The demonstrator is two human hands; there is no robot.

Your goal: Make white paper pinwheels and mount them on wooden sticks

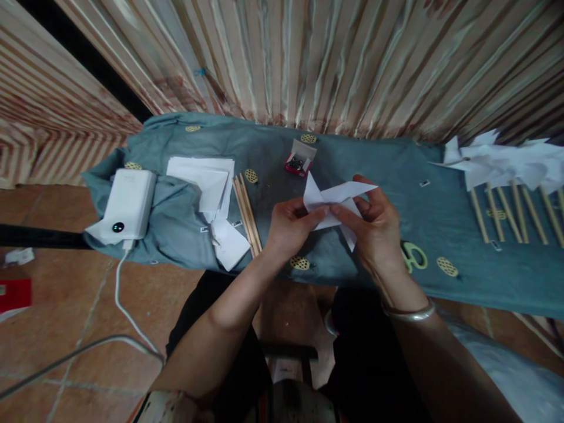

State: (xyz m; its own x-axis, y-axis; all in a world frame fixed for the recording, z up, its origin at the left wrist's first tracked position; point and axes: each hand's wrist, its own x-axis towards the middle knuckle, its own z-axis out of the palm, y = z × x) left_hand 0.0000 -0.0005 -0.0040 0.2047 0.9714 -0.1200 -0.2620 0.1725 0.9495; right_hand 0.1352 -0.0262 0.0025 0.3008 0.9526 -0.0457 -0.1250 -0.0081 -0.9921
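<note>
Between my two hands is a white paper pinwheel (339,194), its folded blades pointing outward. My left hand (293,226) grips it from the left, thumb pressed near the centre. From the other side my right hand (374,226) pinches it, its thumb meeting the left one at the middle. Just beyond the pinwheel stands a small open red box (296,164) with dark metal pieces inside. Wooden sticks (247,214) lie left of my left hand. Partly hidden by my right wrist are green-handled scissors (414,257).
A green-grey cloth (379,158) covers the narrow table. White paper sheets (220,170) and folded scraps (231,244) lie at left, beside a white power bank (129,202) with a cable (118,288). Several pinwheels on sticks (506,164) lie at far right. A pleated curtain (282,64) hangs behind.
</note>
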